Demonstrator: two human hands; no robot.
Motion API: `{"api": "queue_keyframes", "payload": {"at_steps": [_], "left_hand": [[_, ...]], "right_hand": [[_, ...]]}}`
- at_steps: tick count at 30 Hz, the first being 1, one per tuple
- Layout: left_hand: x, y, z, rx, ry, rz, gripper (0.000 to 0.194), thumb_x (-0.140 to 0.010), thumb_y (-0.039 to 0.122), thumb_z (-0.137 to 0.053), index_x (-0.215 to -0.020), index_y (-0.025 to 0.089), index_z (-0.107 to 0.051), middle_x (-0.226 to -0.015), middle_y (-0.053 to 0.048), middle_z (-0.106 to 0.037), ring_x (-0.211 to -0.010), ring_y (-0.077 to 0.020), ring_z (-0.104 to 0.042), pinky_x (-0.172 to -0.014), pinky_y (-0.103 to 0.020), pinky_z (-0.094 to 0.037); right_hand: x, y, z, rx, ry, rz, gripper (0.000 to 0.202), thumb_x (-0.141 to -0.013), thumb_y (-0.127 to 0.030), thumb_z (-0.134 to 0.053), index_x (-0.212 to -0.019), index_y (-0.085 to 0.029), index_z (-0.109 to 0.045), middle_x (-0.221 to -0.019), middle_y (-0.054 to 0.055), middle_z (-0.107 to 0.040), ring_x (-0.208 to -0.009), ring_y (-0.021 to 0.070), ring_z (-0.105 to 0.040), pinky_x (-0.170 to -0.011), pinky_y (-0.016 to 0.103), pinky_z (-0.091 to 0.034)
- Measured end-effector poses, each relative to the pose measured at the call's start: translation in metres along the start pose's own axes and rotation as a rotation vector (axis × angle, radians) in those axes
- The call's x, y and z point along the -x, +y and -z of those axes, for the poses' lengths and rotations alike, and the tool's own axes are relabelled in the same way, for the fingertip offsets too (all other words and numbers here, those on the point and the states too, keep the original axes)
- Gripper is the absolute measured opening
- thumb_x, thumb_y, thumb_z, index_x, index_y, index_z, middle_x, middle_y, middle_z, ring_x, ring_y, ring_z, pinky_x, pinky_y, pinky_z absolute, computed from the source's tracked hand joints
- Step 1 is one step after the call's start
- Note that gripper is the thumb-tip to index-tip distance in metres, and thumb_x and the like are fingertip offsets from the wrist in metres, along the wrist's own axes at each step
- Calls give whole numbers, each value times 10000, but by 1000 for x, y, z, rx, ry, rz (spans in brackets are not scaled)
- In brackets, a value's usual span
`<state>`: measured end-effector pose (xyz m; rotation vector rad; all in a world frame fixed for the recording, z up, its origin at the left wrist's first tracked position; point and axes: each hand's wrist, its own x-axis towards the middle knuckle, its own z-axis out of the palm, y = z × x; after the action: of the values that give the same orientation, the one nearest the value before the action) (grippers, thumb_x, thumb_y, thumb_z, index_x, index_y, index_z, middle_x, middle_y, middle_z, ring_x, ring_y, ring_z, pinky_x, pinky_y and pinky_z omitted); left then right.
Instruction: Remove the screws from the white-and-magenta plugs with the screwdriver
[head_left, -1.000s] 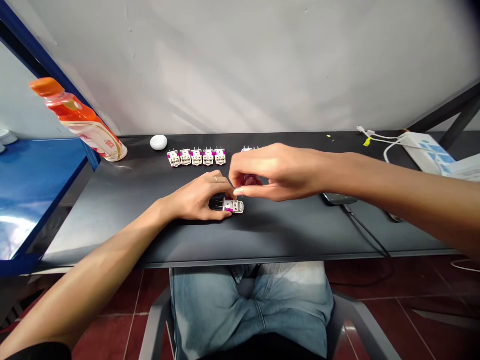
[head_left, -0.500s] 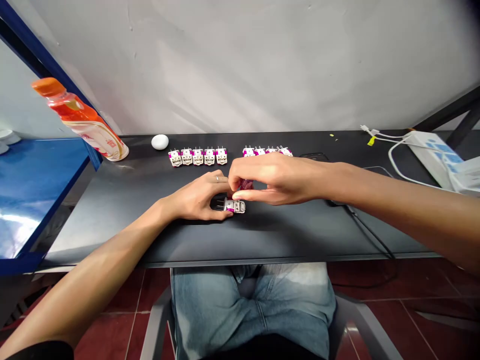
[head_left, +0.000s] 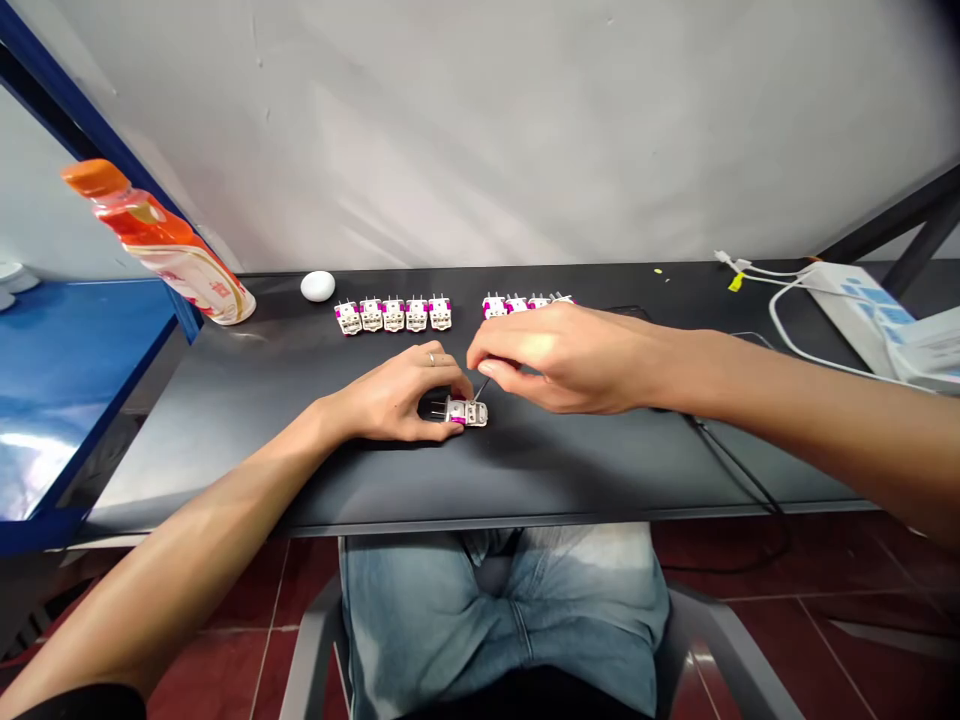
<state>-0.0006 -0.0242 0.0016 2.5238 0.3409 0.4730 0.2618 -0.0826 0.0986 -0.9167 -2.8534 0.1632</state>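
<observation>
A white and purple plug part [head_left: 469, 413] lies on the dark table with its metal pins toward the left. My left hand [head_left: 416, 395] grips it between thumb and fingers. Just above and to the right, my right hand [head_left: 532, 358] is closed on a thin metal tool [head_left: 481, 388], whose tip reaches down to the top edge of the part. The tool's handle is hidden inside my fingers. Behind my hands stand similar parts in two rows, a left row [head_left: 394, 314] and a right row [head_left: 516, 304], the latter partly covered by my right hand.
An orange bottle [head_left: 187, 253] and a white egg-shaped object [head_left: 318, 286] are at the back left. A white power strip [head_left: 855, 305] with cables is on the right. A black cable [head_left: 739, 465] hangs over the front edge of the table [head_left: 480, 521].
My right hand has drawn slightly up and right from the part, and the thin metal tool now shows below its fingertips. My left hand keeps its hold.
</observation>
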Motion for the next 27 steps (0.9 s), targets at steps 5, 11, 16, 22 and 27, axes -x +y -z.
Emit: {"api": "queue_keyframes", "payload": {"at_steps": [5, 11, 16, 22, 27], "left_hand": [[0, -1, -1, -14, 10, -30, 258, -1020, 393, -785, -1187, 198, -802, -1128, -103, -798, -1080, -292, -701, -987, -416, -572], [1, -2, -2, 3, 2, -7, 281, -1021, 407, -776, -1217, 206, -795, -1241, -114, -818, -1158, -307, -722, -1033, -436, -580], [1, -4, -3, -8, 14, -24, 251, -1023, 403, -781, -1188, 215, -796, -1216, -112, -818, -1163, -320, -725, -1043, -451, -583], [1, -5, -4, -19, 11, -33, 247, -1014, 378, -791, -1201, 218, -796, -1245, -117, -815, -1175, -324, -722, -1024, -446, -586], [1, -4, -3, -5, 25, -46, 256, -1024, 388, -779, -1210, 214, -794, -1202, -106, -818, -1152, -314, -726, -1043, -445, -576]], "right_hand": [[-6, -16, 15, 250, -266, -117, 306, -1155, -279, -474, -1136, -150, -751, -919, 117, -787, -699, 225, -604, -629, 355, -307], [-13, -20, 23, 103, -260, -57, 217, -1104, -184, -573, -1254, -172, -729, -1110, 112, -815, -826, 220, -672, -710, 343, -390], [-13, -17, 23, 118, -323, -131, 220, -1137, -228, -534, -1189, -179, -742, -983, 83, -798, -727, 205, -641, -671, 340, -348], [-12, -18, 24, 211, -276, -71, 231, -1134, -256, -523, -1183, -168, -731, -1043, 98, -803, -726, 201, -608, -625, 344, -301], [-11, -16, 23, 194, -291, 19, 199, -1077, -167, -541, -1176, -172, -713, -1093, 87, -784, -692, 171, -554, -606, 331, -313]]}}
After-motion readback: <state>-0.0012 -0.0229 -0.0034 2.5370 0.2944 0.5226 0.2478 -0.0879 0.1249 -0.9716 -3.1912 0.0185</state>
